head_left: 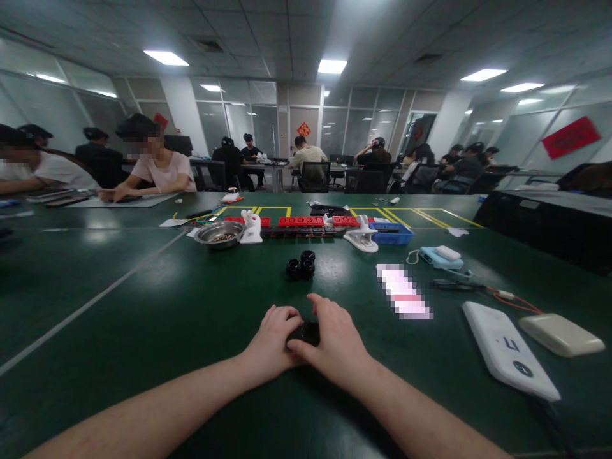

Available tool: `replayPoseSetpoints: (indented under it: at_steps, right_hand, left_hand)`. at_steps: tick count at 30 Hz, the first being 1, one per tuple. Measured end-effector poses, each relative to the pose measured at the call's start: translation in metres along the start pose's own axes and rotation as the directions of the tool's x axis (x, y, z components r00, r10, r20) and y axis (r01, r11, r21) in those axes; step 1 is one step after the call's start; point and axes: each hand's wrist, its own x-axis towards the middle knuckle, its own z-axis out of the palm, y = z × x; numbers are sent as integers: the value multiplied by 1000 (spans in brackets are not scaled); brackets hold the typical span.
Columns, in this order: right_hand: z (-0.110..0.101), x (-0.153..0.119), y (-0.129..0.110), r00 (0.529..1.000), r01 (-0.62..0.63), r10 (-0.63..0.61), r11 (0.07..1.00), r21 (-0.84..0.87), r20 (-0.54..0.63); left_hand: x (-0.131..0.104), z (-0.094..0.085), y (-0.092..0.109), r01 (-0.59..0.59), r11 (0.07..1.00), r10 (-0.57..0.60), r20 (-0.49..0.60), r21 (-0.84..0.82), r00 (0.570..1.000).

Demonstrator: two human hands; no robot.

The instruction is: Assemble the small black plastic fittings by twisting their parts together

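Both hands meet over the green table (210, 325), close in front of me. Between them is a small, dark, glossy, round-looking piece (310, 333), mostly covered by fingers, so its exact kind does not show. My left hand (272, 335) has its fingers curled around the left side of the piece. On the other side, my right hand (337, 335) grips it with the thumb across the near side and the index finger raised a little. Just beyond the hands sits a small cluster of black, wheel-like round pieces (301, 266).
Farther back are a metal bowl (220, 234) with small bits, white clamp-like stands (362, 236), red trays (301, 221) and a blue bin (393, 233). To the right lie a lit phone (404, 292), a white device (509, 350) and a beige case (561, 335). People sit around.
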Motion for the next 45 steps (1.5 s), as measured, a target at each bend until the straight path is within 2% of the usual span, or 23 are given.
replayPoseSetpoints:
  at_steps: [2,6,9,13,17,19,21,22,23,24,25,28,30,32,34,36,40,45]
  right_hand:
    - [4,1,3,999,12,-12,1000,-4,38]
    - [7,2,7,991,53,-72,984,169,109]
    - [4,3,9,997,8,-24,973,231,68]
    - [8,3,9,999,-32,39,976,214,-29]
    - [13,2,7,996,31,-58,933,358,67]
    - [6,6,11,994,48,-84,912,407,71]
    - [-13,17,26,999,14,-2,939,345,-33]
    - [-27,24,37,986,-57,99,957,285,-135]
    - [-42,31,52,939,-190,242,957,220,-243]
    - [-59,38,68,843,-362,397,918,165,-362]
    - [-76,44,86,775,-449,468,881,152,-425]
    - [-114,53,136,623,-637,601,762,121,-501]
    - [-121,55,160,568,-718,654,690,87,-499]
    - [-116,58,174,563,-778,704,628,9,-434]
    - [-105,63,182,569,-822,763,543,-173,-307]
    - [-94,69,185,560,-826,784,503,-252,-269]
    - [-83,75,181,552,-829,752,451,-330,-361]
    - [-82,71,173,571,-817,712,444,-369,-407]
  left_hand:
    - [0,0,0,1,1000,-1,-3,6,1000]
    - [-1,1,-4,5,1000,-5,-14,0,1000]
    - [-2,1,-6,7,1000,-7,-23,9,1000]
    - [-2,-1,-4,8,1000,-8,-21,6,1000]
    - [-4,-3,-1,22,1000,-22,-35,-4,999]
    - [-4,-3,-1,27,1000,-28,-36,-5,999]
    - [-4,-4,-2,38,999,-39,-19,-21,999]
    - [-4,-4,-2,45,998,-45,-7,-35,999]
    - [-4,-5,-3,51,997,-50,5,-51,999]
    - [-5,-6,-3,56,996,-55,15,-65,998]
    - [-5,-6,-3,58,995,-56,25,-75,998]
    - [-5,-7,-2,60,994,-57,38,-87,998]
    - [-5,-8,-1,62,993,-58,47,-96,997]
    - [-5,-8,-1,47,993,-42,51,-106,998]
    - [-5,-9,-1,27,993,-21,58,-115,998]
    - [-5,-10,-1,22,992,-13,72,-125,997]
    - [-5,-10,-1,36,990,-26,77,-137,997]
    - [-6,-10,0,56,990,-44,94,-131,995]
